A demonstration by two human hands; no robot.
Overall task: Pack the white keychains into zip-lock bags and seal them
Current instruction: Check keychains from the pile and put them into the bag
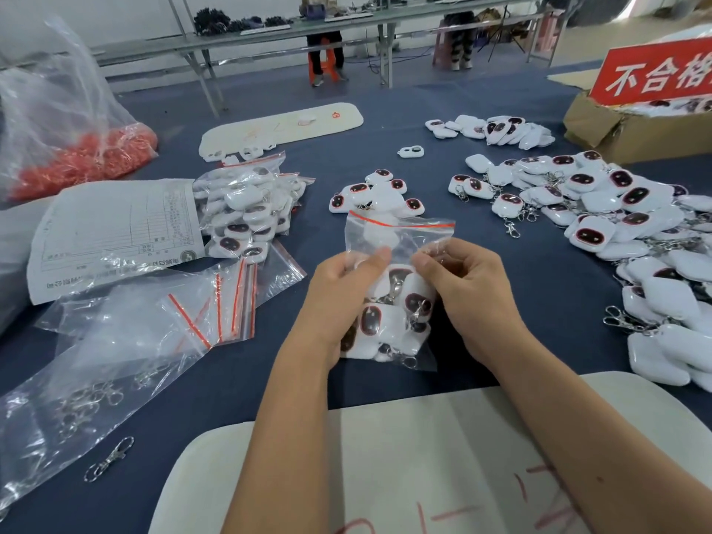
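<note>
A clear zip-lock bag (397,235) with a red seal strip stands upright at the table's middle, filled at the bottom with several white keychains (389,321) that have dark faces. My left hand (343,291) grips the bag's left side, thumb on the plastic. My right hand (466,287) pinches the bag's right side just below the strip. Behind the bag lies a small cluster of loose keychains (375,194). A big heap of keychains (616,225) spreads over the right side.
Filled bags (250,206) and a paper form (115,233) lie at the left, with empty zip-lock bags (227,302) in front of them. A bag of metal clasps (77,402) sits near left. A cardboard box (624,125) with a red sign stands far right. White mat (404,456) at the near edge.
</note>
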